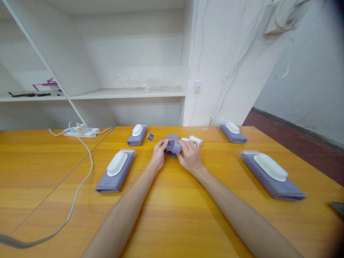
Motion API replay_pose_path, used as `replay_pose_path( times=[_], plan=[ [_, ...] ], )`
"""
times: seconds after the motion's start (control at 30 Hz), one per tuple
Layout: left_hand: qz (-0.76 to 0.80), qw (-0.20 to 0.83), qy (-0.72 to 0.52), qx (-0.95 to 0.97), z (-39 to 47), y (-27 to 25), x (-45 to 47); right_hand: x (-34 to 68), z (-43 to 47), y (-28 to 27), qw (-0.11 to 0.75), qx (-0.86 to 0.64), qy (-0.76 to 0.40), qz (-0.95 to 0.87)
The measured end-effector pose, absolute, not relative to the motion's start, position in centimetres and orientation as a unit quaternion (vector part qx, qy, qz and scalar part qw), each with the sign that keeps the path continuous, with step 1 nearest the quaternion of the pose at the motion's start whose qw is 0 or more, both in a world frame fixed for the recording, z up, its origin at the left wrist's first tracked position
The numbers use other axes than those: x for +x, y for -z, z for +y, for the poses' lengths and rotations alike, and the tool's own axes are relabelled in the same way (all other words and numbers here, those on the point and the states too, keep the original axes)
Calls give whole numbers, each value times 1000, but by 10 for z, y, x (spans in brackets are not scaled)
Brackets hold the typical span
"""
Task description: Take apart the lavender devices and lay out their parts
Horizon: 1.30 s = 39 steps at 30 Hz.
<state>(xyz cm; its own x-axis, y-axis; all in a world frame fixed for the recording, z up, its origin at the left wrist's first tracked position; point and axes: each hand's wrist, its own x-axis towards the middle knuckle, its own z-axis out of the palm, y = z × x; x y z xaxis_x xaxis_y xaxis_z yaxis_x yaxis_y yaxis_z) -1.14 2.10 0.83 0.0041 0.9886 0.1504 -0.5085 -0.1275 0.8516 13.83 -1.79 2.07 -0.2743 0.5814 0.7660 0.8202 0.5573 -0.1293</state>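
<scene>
Basically, purple part (176, 148) sits btwn both hands' fingertips: L hand (159, 154) pinches its L side, R hand (190, 154) its R. White pcs (198, 140) just behind R fingers; table's (172, 215) back edge near, bare top twd wearer.

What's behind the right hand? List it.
Beyond the right hand, white pieces lie on the table; the hand partly covers them, so their full shapes can't be seen.

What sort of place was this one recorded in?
Probably an indoor workroom, perhaps a small workshop or office, though I can't be sure which: a long wooden table, built-in white shelves and a power strip on the tabletop suggest it.
</scene>
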Motion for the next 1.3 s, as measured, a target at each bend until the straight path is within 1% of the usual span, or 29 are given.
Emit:
replay_pose_path(
  times=[0.3, 0.6, 0.83, 1.0, 1.1, 1.2, 1.3],
  plan=[
    [301, 595, -642, 378, 22, -5, -8, 139, -17, -16, 363, -428, 196, -804],
    [289, 631, -628, 352, 18, -6, -7, 145, -19, -13, 370, -394, 225, -811],
    [279, 639, -610, 376, 20, -3, -5, 146, -20, -14, 360, -385, 237, -816],
    [286, 626, -661, 298, 28, -7, -30, 151, -29, -13, 414, -358, 266, -793],
    [300, 630, -638, 324, 30, -10, -41, 154, -31, -15, 436, -371, 266, -776],
    [307, 618, -629, 358, 29, -10, -37, 156, -25, -17, 465, -428, 240, -737],
    [307, 616, -624, 370, 28, -8, -32, 160, -15, -16, 491, -480, 188, -702]
  ],
)
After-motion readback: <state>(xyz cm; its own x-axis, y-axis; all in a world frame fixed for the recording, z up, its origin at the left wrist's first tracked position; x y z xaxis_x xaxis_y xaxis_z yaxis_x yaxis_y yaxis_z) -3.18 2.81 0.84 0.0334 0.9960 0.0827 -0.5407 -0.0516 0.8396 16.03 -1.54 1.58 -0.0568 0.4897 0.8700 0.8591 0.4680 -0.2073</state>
